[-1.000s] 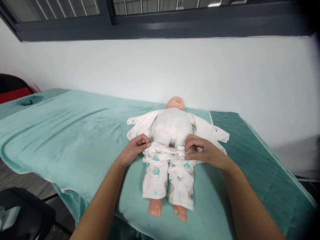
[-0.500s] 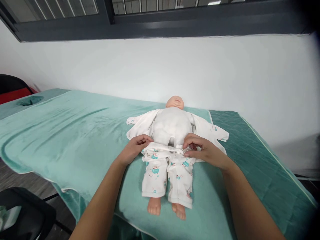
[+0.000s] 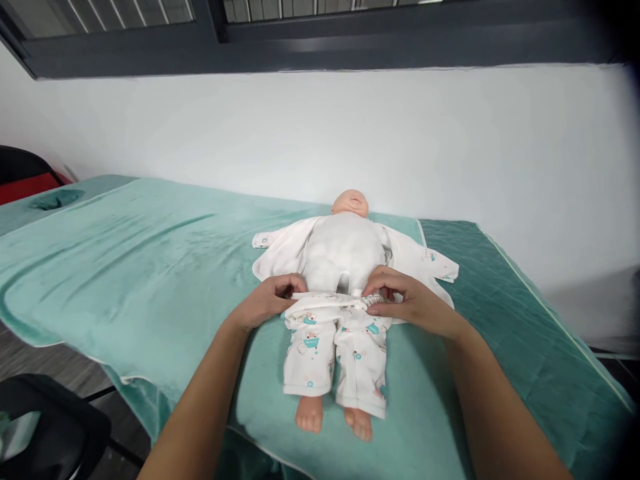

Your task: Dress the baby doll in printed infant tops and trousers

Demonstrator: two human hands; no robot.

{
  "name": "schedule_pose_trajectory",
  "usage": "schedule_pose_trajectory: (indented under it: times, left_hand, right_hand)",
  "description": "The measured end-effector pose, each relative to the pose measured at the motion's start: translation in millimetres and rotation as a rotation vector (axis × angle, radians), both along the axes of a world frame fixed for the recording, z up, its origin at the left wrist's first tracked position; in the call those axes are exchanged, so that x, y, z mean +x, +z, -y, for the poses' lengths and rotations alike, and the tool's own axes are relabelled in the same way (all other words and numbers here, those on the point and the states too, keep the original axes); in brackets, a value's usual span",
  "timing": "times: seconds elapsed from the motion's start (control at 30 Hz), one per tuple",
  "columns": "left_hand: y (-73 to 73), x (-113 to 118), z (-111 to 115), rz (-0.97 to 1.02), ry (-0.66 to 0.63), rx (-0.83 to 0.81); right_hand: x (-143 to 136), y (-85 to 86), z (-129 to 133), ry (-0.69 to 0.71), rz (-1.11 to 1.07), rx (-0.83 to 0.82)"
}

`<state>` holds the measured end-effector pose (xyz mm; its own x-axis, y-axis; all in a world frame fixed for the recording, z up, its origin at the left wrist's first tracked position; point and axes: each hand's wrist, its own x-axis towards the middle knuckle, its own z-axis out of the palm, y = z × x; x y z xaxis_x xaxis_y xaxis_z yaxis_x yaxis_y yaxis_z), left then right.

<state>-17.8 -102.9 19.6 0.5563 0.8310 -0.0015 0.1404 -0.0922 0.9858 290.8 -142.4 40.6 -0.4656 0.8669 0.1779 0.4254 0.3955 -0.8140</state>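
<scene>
A baby doll (image 3: 345,250) with a white cloth body lies on its back, feet toward me. White printed pants (image 3: 310,347) cover its legs up to the thighs, and both bare feet stick out of the cuffs. My left hand (image 3: 273,300) pinches the waistband at its left end. At the right end, my right hand (image 3: 407,301) grips the same waistband between thumb and fingers. A white jacket (image 3: 410,257) is spread open under the doll, its sleeves out to both sides.
A green cover (image 3: 150,267) lies over the bed, with a darker quilted part (image 3: 510,320) at the right. A white wall (image 3: 300,133) rises behind. A black chair (image 3: 50,420) stands at the lower left.
My left hand has shifted its fingers at the waistband, and the left end of the waistband now looks more folded over. My right hand has barely moved.
</scene>
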Motion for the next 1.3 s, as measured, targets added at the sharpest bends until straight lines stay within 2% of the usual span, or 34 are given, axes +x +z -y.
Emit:
schedule_pose_trajectory:
  times: [0.63,1.3]
  left_hand:
    - [-13.6,-0.3,-2.6,0.235,0.042,0.046]
    - [-13.5,-1.3,-3.6,0.155,0.077,0.03]
  right_hand:
    - [-3.3,0.6,4.0,-0.055,0.052,-0.001]
    - [-2.3,-0.2,2.0,-0.014,0.01,0.012]
